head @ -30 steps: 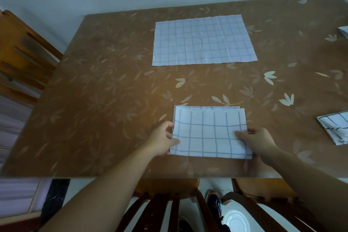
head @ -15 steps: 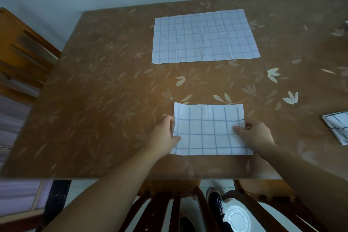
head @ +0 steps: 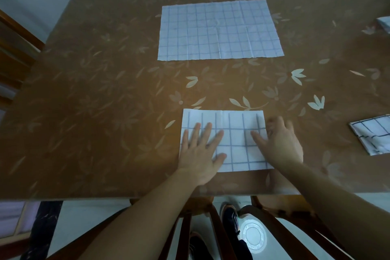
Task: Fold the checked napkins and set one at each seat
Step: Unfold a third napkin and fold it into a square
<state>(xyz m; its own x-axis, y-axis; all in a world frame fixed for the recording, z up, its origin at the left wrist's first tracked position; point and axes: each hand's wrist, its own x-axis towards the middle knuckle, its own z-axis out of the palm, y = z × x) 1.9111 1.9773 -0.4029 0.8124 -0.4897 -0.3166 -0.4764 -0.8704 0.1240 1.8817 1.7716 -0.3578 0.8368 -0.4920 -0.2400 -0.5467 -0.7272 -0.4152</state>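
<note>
While both my palms press flat on it, the folded napkin (head: 231, 133) lies as a squared rectangle on the brown leaf-patterned table (head: 105, 101), close to the near edge and directly under my hands.

Left hand (head: 200, 152): spread, fingers extended and apart, resting on the napkin's left half, the heel of the palm lapping over its lower left corner onto the table. Nothing gripped.

Right hand (head: 281, 143): spread likewise, blurred; the thumb lies on the napkin's right portion, the other fingers reach past its right edge onto the table. Nothing gripped. The two hands sit apart, with bare checked cloth between them.

Unfolded napkin (head: 219, 29): flat, open, pale with a blue grid, well beyond my fingertips toward the far side of the table, creases visible.

Dark-checked napkin (head: 373, 135): folded, rumpled, off to the right of my right hand, cut by the frame edge.

Further cloth (head: 384, 23): only a corner shows, far right, beyond the dark-checked one.

Chair (head: 16, 48): wooden, left of my left arm, beside the table.

Chair backs (head: 211, 228): below my forearms, with my shoes (head: 230, 224) between the rails.
</note>
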